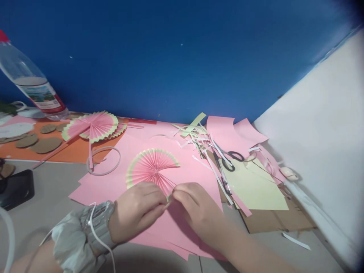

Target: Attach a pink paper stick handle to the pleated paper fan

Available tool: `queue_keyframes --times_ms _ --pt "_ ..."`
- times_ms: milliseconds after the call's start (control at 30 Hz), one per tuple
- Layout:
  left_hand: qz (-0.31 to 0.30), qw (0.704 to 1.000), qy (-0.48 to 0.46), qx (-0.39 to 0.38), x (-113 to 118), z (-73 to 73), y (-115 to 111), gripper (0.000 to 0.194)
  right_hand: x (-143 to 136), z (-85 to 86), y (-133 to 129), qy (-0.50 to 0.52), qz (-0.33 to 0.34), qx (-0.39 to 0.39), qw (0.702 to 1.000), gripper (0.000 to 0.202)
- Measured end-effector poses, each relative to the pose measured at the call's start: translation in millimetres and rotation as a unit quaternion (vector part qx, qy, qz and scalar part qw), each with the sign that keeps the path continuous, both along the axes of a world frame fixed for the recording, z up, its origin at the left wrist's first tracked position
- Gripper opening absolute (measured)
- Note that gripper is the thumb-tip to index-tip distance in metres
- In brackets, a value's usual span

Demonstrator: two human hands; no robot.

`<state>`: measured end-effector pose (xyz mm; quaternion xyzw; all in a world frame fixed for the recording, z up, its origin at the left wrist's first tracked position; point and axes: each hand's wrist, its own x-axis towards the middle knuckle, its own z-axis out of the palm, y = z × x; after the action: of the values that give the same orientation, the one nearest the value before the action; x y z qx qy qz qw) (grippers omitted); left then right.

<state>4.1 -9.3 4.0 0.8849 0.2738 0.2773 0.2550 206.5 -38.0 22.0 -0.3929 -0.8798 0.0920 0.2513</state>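
Note:
A pleated paper fan (150,165), pink with a pale green and yellow rim, lies spread over pink paper sheets (196,172). It forms most of a circle, with a gap at its right side. My left hand (142,206) pinches the fan's lower edge. Close beside it, my right hand (193,204) is closed on the same edge, near the open end of the pleats. The fingertips of both hands nearly meet there and cover part of the rim.
Finished-looking pleated fans (93,125) with pink strips lie at the back left, near cardboard discs (45,145) and a bottle (36,87). Scissors (229,161), a pen (226,184), paper scraps (196,134) and a pale yellow sheet (258,189) lie right. A blue wall (170,57) stands behind.

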Motion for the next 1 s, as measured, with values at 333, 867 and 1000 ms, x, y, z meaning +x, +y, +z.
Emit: queue_keyframes --times_ms 333,867,1000 --pt "0.004 0.996 -0.073 0.055 -4 4.8 -2 0.013 -9 7.7 7 0.059 -0.020 -0.180 0.982 0.015" --pt "-0.081 0.959 -0.171 0.213 -15 -5.2 -1 0.012 -144 -9.0 131 -0.177 0.204 0.063 0.961 0.023" --pt "-0.009 0.962 -0.222 0.161 -12 2.2 2 0.009 -126 -4.3 137 -0.169 0.213 0.088 0.958 0.012"
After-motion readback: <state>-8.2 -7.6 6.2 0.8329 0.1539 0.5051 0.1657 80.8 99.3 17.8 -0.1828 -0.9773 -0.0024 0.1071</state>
